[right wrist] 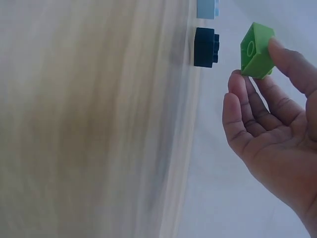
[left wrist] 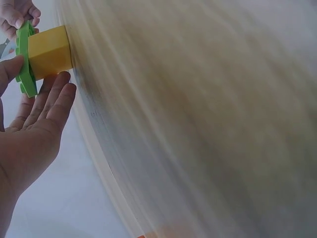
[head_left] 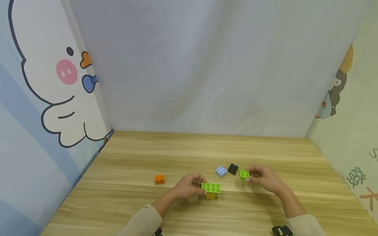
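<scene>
- The orange brick (head_left: 159,179) is seen lying alone on the table (head_left: 133,157); it could be brushed away if the left forearm (head_left: 165,204) were swung outward.
- By the left hand (head_left: 188,187), which is clamped on its left end, the green plate (head_left: 211,187) with 8 studs is held.
- Under this plate the yellow block (head_left: 210,196) is seen, apparently resting on the table. Since the plate overhangs it, a tilt could be caused by a hard press on the overhanging part.
- The light blue brick (head_left: 221,171) and the black brick (head_left: 233,168) are placed near each other; these 2 could be pushed if the right hand were moved left too low.
- The small green brick (head_left: 244,174) is pinched by the right hand (head_left: 264,179) and is held above the table. It is gripped mainly by the fingertips, so twisting or dropping could be caused by uneven squeezing.
</scene>
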`<action>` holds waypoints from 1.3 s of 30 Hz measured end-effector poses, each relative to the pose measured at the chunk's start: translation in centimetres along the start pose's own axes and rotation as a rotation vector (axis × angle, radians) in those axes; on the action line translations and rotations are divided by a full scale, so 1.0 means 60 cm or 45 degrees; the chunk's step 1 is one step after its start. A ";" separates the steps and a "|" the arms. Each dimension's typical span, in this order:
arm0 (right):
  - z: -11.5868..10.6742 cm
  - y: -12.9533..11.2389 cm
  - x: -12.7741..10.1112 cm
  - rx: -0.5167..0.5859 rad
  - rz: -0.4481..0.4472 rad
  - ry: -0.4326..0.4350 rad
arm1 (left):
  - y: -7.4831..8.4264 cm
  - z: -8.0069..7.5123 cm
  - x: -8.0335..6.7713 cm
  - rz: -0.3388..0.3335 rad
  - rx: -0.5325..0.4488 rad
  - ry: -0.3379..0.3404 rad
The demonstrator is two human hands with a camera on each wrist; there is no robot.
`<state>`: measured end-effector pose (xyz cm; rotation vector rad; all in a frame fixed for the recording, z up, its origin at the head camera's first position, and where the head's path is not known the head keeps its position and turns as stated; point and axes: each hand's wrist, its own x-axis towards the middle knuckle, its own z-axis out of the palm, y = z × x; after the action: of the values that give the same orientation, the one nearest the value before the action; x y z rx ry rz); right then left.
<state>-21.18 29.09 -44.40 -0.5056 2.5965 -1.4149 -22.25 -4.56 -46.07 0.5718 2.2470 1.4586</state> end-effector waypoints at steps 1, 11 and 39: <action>0.002 0.000 -0.001 0.004 0.002 0.000 | 0.001 0.000 0.000 -0.001 0.001 0.000; 0.018 -0.020 -0.002 0.015 -0.028 -0.002 | 0.004 0.000 -0.003 -0.006 -0.023 -0.006; 0.065 -0.053 0.021 0.023 -0.046 -0.041 | -0.008 0.001 0.002 0.019 -0.029 0.001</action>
<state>-20.52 23.95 -43.82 -0.5704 2.5597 -1.4279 -22.37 -4.63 -46.52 0.5821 2.2285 1.4899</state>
